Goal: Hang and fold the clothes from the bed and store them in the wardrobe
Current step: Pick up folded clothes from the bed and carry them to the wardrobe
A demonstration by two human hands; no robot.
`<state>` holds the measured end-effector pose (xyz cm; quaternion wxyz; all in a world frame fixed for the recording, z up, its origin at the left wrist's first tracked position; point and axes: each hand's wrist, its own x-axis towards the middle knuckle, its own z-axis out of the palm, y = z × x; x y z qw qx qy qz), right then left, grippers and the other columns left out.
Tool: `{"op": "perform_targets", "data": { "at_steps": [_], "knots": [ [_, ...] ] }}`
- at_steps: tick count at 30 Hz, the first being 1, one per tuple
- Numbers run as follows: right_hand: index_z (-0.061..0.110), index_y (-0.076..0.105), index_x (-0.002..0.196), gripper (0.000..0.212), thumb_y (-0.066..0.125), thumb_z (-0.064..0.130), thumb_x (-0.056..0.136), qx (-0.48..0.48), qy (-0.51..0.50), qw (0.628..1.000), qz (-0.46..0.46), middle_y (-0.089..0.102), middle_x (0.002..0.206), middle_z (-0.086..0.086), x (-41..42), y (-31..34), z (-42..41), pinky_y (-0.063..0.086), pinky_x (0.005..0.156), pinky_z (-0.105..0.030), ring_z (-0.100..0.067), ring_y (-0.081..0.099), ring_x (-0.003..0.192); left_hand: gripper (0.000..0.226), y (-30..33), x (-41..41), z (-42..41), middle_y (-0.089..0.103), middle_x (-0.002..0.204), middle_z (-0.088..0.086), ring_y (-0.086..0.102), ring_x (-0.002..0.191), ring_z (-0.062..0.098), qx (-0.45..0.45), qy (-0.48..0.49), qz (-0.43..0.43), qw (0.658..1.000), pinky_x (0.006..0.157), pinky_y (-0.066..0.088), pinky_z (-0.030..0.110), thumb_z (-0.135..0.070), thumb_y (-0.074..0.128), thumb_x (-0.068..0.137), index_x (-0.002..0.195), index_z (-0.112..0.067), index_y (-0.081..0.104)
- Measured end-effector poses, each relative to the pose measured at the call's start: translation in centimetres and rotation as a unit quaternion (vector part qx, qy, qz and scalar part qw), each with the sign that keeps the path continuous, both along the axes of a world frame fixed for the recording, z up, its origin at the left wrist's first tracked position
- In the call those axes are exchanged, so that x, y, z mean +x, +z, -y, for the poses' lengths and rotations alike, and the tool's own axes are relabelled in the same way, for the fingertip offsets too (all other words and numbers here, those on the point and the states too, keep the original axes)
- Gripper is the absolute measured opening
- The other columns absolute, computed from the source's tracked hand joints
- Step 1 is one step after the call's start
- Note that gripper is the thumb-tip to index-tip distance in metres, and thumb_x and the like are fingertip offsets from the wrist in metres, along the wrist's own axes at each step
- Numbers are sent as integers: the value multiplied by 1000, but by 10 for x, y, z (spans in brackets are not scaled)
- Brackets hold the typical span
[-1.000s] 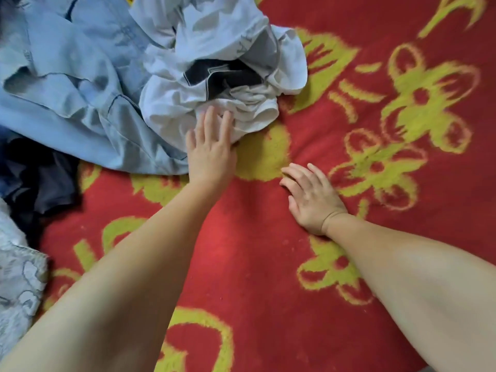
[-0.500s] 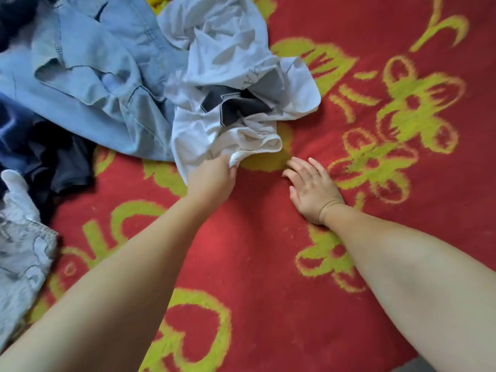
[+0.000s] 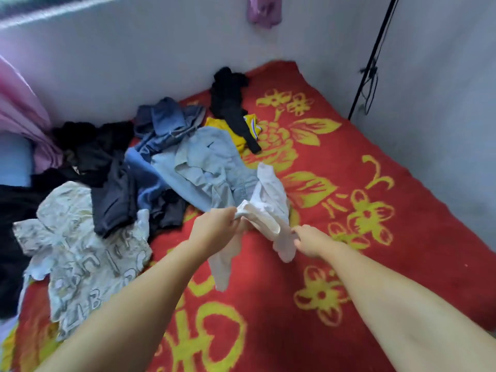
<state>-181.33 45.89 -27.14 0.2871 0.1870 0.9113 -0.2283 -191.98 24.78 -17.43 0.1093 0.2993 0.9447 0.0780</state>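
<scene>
A crumpled white garment (image 3: 265, 208) hangs lifted above the red and yellow bed cover (image 3: 349, 216). My left hand (image 3: 214, 229) grips its bunched edge on the left, and my right hand (image 3: 308, 238) pinches its lower edge on the right. A strip of the white fabric dangles between my forearms. Behind it a pile of clothes lies on the bed: a light blue denim shirt (image 3: 206, 167), dark blue jeans (image 3: 163, 116), black garments (image 3: 94, 151), a yellow garment (image 3: 236, 130) and a pale printed shirt (image 3: 80, 237) at the left.
Grey walls (image 3: 134, 63) close in the bed at the back and the right. A black pole (image 3: 373, 55) leans in the right corner. A pink curtain (image 3: 18, 111) hangs at the far left, and a purple cloth (image 3: 264, 9) hangs on the wall.
My left hand has pulled the white garment up off the pile, and my right hand left the bed cover and took hold of its edge. The view pulled back and up.
</scene>
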Motion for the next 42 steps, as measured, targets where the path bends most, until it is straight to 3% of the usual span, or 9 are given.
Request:
{"op": "perform_targets", "data": {
  "at_steps": [10,15,22,25,27,32,35,37,42],
  "knots": [
    [8,67,113,28,46,15,95,-59,-9,965,-257,67,113,-9,-27,266,22,46,88,-33,-27,61,105,34,204,5,23,66,82,4,60,82,25,230,2,-94,969,69,45,35,-39,52,95,82,-10,64],
    [15,67,84,42,51,53,93,-230,29,936,-264,66,85,5,-10,354,56,48,81,-23,-10,60,81,25,284,12,23,56,69,8,50,67,19,383,12,-21,923,66,41,36,-15,55,94,73,-5,62],
    [17,62,83,37,61,54,87,-31,135,977,-164,55,78,8,15,416,48,39,66,-26,-12,50,75,33,381,10,64,58,57,-6,48,48,5,618,85,60,779,44,39,17,-12,44,100,72,-9,62],
    [17,62,80,36,56,51,91,74,108,961,-243,60,79,4,17,453,35,38,95,-39,-17,54,86,34,404,4,86,59,53,-9,51,53,8,662,125,121,729,46,43,17,-16,44,100,71,-18,62],
    [21,59,73,37,51,51,94,173,114,939,-275,60,77,7,14,477,34,10,112,-58,-18,55,93,29,407,4,97,57,53,-4,52,50,10,688,159,213,675,45,43,18,-17,47,96,69,-18,57],
    [26,67,93,29,39,32,100,346,115,884,-294,67,104,4,3,509,32,-7,110,-66,-20,56,111,27,406,14,122,52,50,-1,51,42,12,652,93,386,646,45,44,17,-15,53,78,52,-16,61],
    [24,63,116,28,41,22,99,195,80,913,-351,63,122,3,-6,519,38,27,114,-44,-18,54,116,22,421,23,117,57,50,-2,55,43,11,619,41,421,662,48,49,17,-16,57,70,50,-14,65],
    [18,52,134,35,47,22,99,47,76,924,-372,60,129,-1,-8,525,53,42,98,-28,-15,56,115,21,430,28,111,61,52,-3,58,47,8,607,5,416,677,51,51,18,-18,61,71,52,-13,68],
    [16,58,119,44,46,51,95,-255,89,918,-289,70,112,-5,-9,550,103,58,79,-36,-16,69,99,18,430,22,90,56,67,1,48,53,9,634,64,317,702,47,36,18,-13,57,88,73,-11,67]
  ]
}}
